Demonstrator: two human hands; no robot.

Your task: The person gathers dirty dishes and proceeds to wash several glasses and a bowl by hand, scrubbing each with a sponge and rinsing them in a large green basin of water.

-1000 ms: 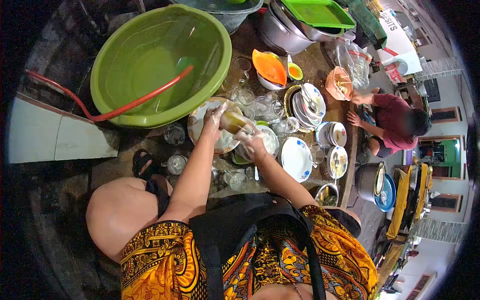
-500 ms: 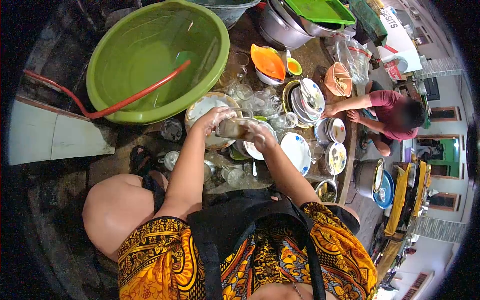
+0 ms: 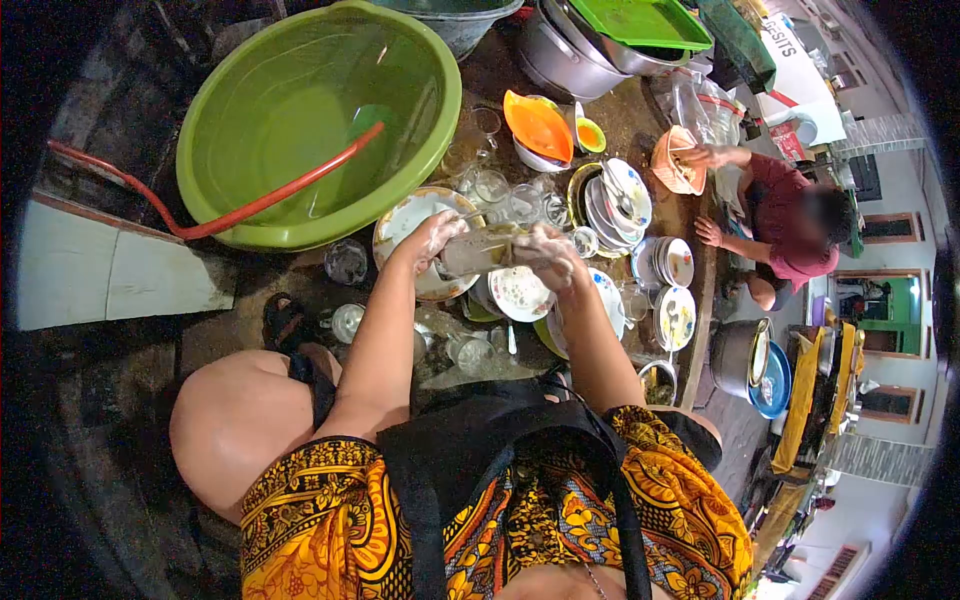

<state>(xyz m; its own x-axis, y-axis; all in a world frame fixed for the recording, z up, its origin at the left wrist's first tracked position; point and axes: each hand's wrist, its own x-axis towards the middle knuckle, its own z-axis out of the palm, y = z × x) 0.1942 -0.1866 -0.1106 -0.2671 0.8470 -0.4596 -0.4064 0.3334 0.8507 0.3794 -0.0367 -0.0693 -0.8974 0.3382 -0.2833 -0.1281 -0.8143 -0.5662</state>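
Note:
A clear glass [image 3: 478,251] lies sideways between my two soapy hands. My left hand [image 3: 437,241] is closed around one end of it. At the other end, my right hand [image 3: 549,257] is wrapped over the glass, with suds on the fingers. Below the left hand sits a large plate [image 3: 392,235] with a brown rim. Under the right hand is a flowered plate [image 3: 522,296], with another white plate [image 3: 607,300] partly hidden by my forearm. Several glasses [image 3: 490,186] cluster just beyond my hands.
A big green basin [image 3: 300,120] of water with a red hose [image 3: 270,200] stands upper left. Stacked plates [image 3: 620,205], an orange bowl [image 3: 538,125] and metal pots [image 3: 570,60] lie farther off. A co-worker [image 3: 790,210] in a maroon shirt reaches into an orange basket [image 3: 678,162].
My right hand has shifted right along the glass, showing more of its side. The co-worker's hand has moved from the plate stack to the orange basket.

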